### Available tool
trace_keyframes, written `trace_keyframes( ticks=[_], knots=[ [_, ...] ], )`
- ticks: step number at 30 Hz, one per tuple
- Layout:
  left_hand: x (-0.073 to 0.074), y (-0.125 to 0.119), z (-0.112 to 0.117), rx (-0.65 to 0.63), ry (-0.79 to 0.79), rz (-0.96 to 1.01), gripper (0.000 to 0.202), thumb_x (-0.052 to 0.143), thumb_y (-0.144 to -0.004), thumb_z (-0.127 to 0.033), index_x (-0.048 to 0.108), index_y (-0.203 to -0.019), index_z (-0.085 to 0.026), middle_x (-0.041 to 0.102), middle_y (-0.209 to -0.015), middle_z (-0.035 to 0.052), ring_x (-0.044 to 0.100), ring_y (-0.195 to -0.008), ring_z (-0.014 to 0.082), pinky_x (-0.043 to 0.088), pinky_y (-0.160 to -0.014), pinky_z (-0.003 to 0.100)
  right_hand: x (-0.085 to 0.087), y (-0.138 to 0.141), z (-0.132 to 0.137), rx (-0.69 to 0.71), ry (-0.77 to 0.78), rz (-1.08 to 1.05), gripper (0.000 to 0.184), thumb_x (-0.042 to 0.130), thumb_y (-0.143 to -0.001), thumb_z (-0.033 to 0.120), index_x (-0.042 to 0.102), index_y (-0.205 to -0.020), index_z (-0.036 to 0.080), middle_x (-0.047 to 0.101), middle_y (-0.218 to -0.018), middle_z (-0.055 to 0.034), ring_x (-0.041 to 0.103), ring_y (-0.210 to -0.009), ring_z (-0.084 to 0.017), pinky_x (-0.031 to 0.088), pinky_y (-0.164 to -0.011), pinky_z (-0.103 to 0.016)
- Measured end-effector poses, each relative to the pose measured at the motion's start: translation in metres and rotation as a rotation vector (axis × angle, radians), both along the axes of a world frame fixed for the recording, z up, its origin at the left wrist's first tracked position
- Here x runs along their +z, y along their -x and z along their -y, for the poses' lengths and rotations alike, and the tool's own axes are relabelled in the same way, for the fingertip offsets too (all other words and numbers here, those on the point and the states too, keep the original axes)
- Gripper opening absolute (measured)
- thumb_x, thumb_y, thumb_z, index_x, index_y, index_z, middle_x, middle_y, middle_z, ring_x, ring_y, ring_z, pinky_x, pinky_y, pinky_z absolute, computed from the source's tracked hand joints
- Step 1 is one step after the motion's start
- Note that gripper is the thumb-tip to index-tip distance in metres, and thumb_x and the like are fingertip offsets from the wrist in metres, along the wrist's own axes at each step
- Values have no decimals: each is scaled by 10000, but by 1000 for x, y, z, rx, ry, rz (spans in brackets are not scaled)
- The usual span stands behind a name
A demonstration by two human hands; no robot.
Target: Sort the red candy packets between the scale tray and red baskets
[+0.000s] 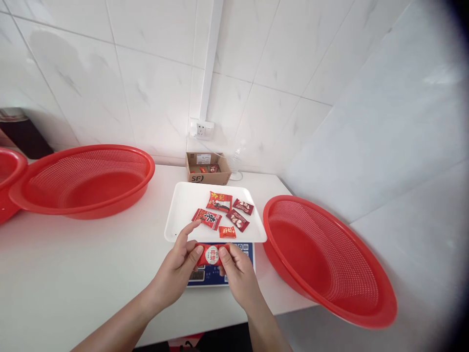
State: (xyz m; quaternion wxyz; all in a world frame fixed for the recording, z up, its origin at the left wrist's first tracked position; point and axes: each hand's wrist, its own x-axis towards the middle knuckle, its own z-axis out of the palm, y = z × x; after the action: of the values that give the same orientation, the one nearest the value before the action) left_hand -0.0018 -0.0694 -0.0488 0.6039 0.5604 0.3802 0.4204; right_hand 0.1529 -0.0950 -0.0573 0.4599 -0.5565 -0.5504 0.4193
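A red wrapped candy (212, 255) with a round white label is held between my two hands, over the blue keypad panel of a scale (209, 277). My left hand (182, 259) pinches its left end, index finger raised. At the right end, the thumb and fingers of my right hand (236, 268) grip it. Just beyond lies the scale's white tray (179, 208). On it rest a large red packet (219, 201), a red and dark packet (207, 218), two maroon packets (243, 206) (238, 220) and a small orange-red packet (227, 232).
A cardboard box (207, 168) with a few red packets stands behind the tray, below a wall socket (201, 129). One red basket (326, 259) overhangs the table's right edge; another (110, 208) sits left. A dark cylindrical container (25, 134) is at far left.
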Motion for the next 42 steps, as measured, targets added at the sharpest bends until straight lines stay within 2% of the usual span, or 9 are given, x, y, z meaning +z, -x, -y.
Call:
trace_keyframes(
  ticks=[6,11,15,18,22,26,31,37,42],
  knots=[
    [-7,3,0,-48,-37,-80,532,408,-920,-368,218,-1413,-302,450,-668,-55,438,-613,128,386,-582,244,1,-7,-1,-26,5,19,313,510,-835,459,492,-661,199,448,-585,38,410,-539,-109,340,-501,-222],
    [-4,8,-9,-57,-229,-338,529,435,-881,-266,275,-1384,-304,525,-762,-32,515,-676,143,459,-669,286,6,-18,-3,-140,-55,63,314,534,-817,455,492,-633,203,458,-558,44,415,-528,-114,345,-503,-223],
    [13,14,-33,-4,-492,-686,459,420,-876,-261,389,-1334,-289,601,-1137,60,580,-995,218,479,-846,373,12,-35,-10,-360,-115,188,295,543,-804,475,584,-718,195,594,-624,3,532,-589,-157,412,-552,-249],
    [25,12,-54,-87,-649,-873,469,414,-876,-246,395,-1345,-228,508,-1359,86,438,-1258,253,397,-1007,421,13,-46,-21,-457,-142,231,290,553,-793,468,635,-822,191,685,-777,-46,619,-720,-205,464,-650,-289],
    [31,2,-76,-228,-673,-1071,525,398,-864,-195,345,-1383,-136,415,-1453,106,293,-1369,252,305,-1085,410,9,-53,-39,-485,-143,185,354,562,-775,461,618,-978,177,707,-817,-75,649,-736,-227,488,-670,-325],
    [32,-3,-78,-245,-655,-1149,512,392,-864,-199,367,-1371,-135,476,-1398,131,371,-1324,270,339,-1043,403,6,-53,-49,-493,-156,193,335,544,-789,451,619,-972,180,713,-856,-86,656,-748,-227,492,-660,-321],
    [33,2,-65,-163,-587,-1172,464,392,-891,-349,419,-1324,-184,600,-1197,152,586,-1052,313,466,-790,403,2,-47,-53,-382,-168,205,307,519,-827,411,628,-1011,191,705,-969,-88,657,-875,-229,503,-764,-345],
    [29,1,-61,-127,-593,-1204,440,390,-902,-409,458,-1276,-189,642,-1080,134,601,-991,312,456,-732,383,3,-37,-54,-295,-258,539,365,492,-843,266,613,-1170,162,644,-1165,-121,580,-1053,-268,467,-891,-430],
    [28,-4,-72,-62,-630,-1217,366,370,-917,-349,538,-1198,-186,616,-1054,130,559,-1028,303,449,-760,381,3,-34,-46,-217,-377,759,290,505,-850,222,684,-1075,187,632,-1187,-111,520,-1119,-281,433,-947,-457]
  ],
)
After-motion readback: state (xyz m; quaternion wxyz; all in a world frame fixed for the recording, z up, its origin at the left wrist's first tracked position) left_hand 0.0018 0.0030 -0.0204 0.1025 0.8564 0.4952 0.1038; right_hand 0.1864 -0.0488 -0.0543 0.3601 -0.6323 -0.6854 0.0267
